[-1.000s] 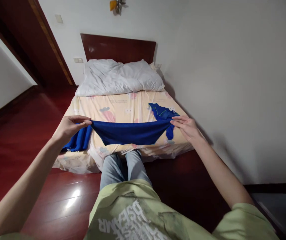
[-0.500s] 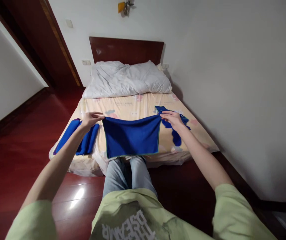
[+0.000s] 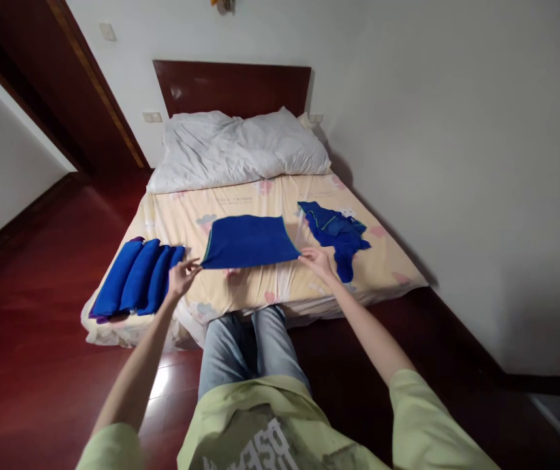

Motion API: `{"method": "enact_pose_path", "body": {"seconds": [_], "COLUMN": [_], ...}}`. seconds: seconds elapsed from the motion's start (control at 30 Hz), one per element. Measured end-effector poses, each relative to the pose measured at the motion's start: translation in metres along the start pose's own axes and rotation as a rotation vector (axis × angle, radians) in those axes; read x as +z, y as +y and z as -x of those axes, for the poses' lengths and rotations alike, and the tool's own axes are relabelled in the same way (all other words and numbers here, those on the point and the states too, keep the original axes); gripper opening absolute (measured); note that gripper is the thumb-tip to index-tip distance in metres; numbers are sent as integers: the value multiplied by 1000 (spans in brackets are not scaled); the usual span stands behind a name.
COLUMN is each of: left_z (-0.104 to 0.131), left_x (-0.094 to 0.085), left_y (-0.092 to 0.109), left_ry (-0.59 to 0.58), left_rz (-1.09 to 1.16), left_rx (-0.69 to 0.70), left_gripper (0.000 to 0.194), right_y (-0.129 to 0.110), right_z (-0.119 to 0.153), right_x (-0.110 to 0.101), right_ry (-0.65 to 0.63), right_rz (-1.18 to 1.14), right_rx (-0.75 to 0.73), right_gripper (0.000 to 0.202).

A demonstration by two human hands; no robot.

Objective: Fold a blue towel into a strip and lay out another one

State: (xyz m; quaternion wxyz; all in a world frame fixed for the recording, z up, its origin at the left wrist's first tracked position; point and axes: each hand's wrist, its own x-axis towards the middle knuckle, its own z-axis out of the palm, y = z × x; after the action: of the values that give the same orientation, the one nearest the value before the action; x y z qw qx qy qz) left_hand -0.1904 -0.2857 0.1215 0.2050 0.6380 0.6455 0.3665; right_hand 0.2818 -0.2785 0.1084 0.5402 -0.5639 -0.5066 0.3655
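Note:
A blue cloth (image 3: 253, 241) with green edging is stretched out over the middle of the bed. My left hand (image 3: 183, 277) pinches its near left corner, and my right hand (image 3: 317, 262) pinches the near right corner. The far part of the cloth reaches toward the pillows, low over the sheet. Several rolled or folded blue cloths (image 3: 136, 277) lie side by side on the bed's left corner, with some purple at their edges. A crumpled heap of blue cloth (image 3: 337, 234) lies right of the held one.
The bed (image 3: 260, 287) has a patterned, light orange sheet. Bunched white bedding (image 3: 241, 147) lies below the dark wooden headboard (image 3: 235, 88). A white wall (image 3: 446, 143) runs along the right, and dark red floor (image 3: 25, 313) shows at the left.
The cloth was hanging from my hands; now its free side extends away over the bed. Both hands have come lower and nearer my body, still pinching the corners. The view has shifted slightly.

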Motion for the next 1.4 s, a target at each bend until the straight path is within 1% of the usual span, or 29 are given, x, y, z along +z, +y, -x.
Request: {"method": "enact_pose_path", "body": {"seconds": [0.07, 0.1, 0.13, 0.2, 0.27, 0.33, 0.43, 0.6, 0.73, 0.83, 0.9, 0.97, 1.03, 1.1, 1.27, 1.4], "left_z": [30, 44, 56, 74, 82, 82, 78, 83, 86, 81, 76, 73, 72, 74, 80, 83], "left_x": [34, 49, 62, 80, 89, 90, 85, 81, 84, 84, 83, 83, 84, 86, 87, 85], "left_y": [-32, -44, -54, -65, -68, -65, -62, -70, -77, -79, -80, -82, -85, -86, -85, -82], "left_ry": [-90, -134, -176, -172, -141, -120, -95, -68, -96, -129, -142, -171, -200, -202, -130, -160], "left_rz": [-9, -4, 14, 65, 94, 85, 47, 11, -57, -96, -100, -110, -126, -147, -229, -273], "left_rx": [-133, -208, -271, -351, -391, -414, -439, -433, -441, -455, -451, -436, -426, -421, -407, -409], "left_gripper": [49, 47, 45, 40, 37, 35, 29, 24, 18, 15, 17, 22, 29, 32, 34, 35], "right_y": [39, 56, 70, 91, 102, 107, 107, 103, 108, 120, 131, 142, 150, 155, 155, 154], "right_z": [31, 46, 58, 75, 81, 80, 75, 76, 77, 75, 72, 71, 71, 72, 76, 75], "right_x": [15, 22, 28, 35, 38, 38, 36, 28, 23, 23, 24, 24, 24, 24, 22, 20], "right_ry": [-8, -8, -4, 39, 82, 95, 79, 53, 19, 2, -6, -18, -26, -25, -13, -16], "right_rz": [40, 75, 89, 81, 55, 55, 83, 83, 80, 78, 71, 76, 106, 145, 195, 237], "right_rx": [168, 242, 274, 323, 342, 354, 367, 351, 332, 325, 318, 294, 265, 253, 256, 264], "right_gripper": [35, 33, 33, 31, 29, 28, 28, 30, 33, 38, 41, 43, 43, 43, 44, 41]}}
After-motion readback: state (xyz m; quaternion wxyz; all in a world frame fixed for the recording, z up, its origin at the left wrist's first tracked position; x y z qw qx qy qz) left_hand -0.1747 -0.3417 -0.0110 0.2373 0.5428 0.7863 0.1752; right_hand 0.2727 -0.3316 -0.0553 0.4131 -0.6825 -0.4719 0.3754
